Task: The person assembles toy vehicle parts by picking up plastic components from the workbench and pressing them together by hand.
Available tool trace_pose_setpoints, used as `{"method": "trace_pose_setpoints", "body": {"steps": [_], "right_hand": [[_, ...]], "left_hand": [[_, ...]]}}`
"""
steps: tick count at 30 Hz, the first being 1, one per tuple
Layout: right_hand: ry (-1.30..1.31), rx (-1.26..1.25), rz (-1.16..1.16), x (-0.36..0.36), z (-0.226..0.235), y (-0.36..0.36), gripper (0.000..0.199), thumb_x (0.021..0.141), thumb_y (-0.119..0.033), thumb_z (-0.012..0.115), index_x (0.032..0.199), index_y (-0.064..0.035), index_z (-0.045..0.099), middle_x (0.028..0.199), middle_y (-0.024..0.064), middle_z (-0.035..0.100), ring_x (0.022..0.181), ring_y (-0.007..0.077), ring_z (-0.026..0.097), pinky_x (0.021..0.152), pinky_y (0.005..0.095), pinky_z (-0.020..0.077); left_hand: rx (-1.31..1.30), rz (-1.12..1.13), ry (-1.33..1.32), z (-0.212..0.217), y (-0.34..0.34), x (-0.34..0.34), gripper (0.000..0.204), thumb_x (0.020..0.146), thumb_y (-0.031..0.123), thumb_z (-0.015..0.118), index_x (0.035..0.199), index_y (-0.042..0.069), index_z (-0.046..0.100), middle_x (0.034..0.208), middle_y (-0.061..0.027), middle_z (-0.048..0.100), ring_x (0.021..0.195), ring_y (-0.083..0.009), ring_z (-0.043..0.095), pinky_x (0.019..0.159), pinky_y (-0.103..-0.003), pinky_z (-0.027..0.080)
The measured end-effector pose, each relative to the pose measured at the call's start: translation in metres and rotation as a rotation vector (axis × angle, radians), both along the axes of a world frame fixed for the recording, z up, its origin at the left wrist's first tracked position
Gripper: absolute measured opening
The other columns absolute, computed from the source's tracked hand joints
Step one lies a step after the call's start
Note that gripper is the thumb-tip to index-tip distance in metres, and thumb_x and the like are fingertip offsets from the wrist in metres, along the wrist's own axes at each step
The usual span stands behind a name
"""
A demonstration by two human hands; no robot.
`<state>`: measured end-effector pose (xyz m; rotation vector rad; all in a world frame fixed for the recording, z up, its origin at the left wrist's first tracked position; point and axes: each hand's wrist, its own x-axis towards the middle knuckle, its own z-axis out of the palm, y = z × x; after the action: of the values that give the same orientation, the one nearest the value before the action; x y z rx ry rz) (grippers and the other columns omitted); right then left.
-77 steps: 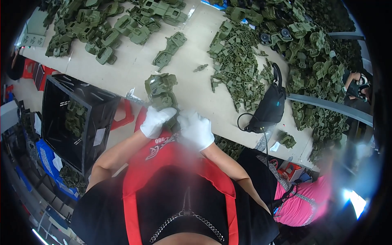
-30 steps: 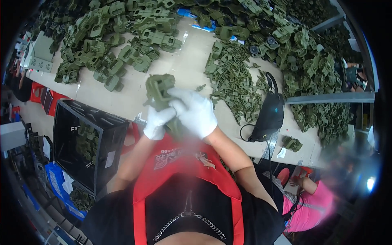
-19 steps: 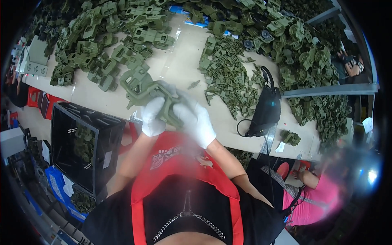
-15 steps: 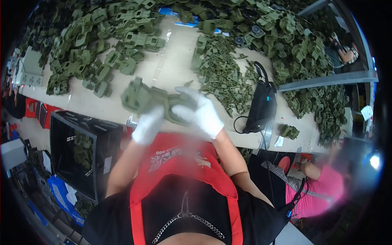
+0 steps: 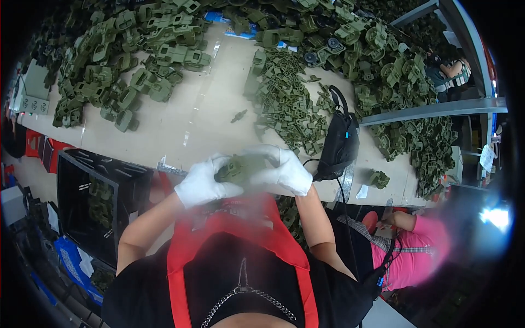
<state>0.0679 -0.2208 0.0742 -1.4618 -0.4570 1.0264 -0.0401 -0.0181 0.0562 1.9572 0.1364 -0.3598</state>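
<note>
Both my hands wear white gloves and meet at the near edge of the beige table [image 5: 180,123]. Between them sits an olive-green plastic part [image 5: 239,168]. My left hand [image 5: 203,183] cups it from below and the left. My right hand [image 5: 281,169] curls over its top and right side, hiding much of it. The part is held just above my red apron, clear of the tabletop.
Heaps of olive-green plastic parts [image 5: 126,60] cover the table's left and far side, with a pile of smaller pieces [image 5: 284,104] in the middle. A black bag [image 5: 340,143] stands right of my hands. A black crate [image 5: 101,191] sits low left. A person in pink [image 5: 415,254] crouches right.
My hands have drawn the green part back from over the table toward my chest. It was larger in view and held out to the left; now it is tucked between both gloves.
</note>
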Motion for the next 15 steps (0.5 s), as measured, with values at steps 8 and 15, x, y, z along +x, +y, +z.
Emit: {"method": "trace_pose_setpoints", "body": {"steps": [8, 15], "right_hand": [[-0.065, -0.009, -0.102, -0.014, 0.001, 0.005, 0.050, 0.076, 0.005, 0.068, 0.125, 0.0027, 0.057, 0.117, 0.0093, 0.062, 0.097, 0.0129, 0.060, 0.082, 0.0254, 0.0499], [0.089, -0.093, -0.267, -0.010, -0.018, 0.004, 0.048, 0.077, 0.003, 0.066, 0.124, 0.0020, 0.058, 0.109, 0.0075, 0.067, 0.087, 0.0111, 0.062, 0.080, 0.0252, 0.0501]], "left_hand": [[0.002, 0.126, 0.000, 0.019, -0.016, 0.001, 0.055, 0.066, 0.034, 0.077, 0.108, 0.000, 0.065, 0.105, -0.0159, 0.065, 0.094, -0.0297, 0.065, 0.084, -0.037, 0.050], [-0.022, -0.042, 0.288, 0.004, 0.002, 0.015, 0.075, 0.066, 0.048, 0.077, 0.119, -0.002, 0.059, 0.110, -0.0184, 0.063, 0.103, -0.0317, 0.062, 0.087, -0.038, 0.049]]}}
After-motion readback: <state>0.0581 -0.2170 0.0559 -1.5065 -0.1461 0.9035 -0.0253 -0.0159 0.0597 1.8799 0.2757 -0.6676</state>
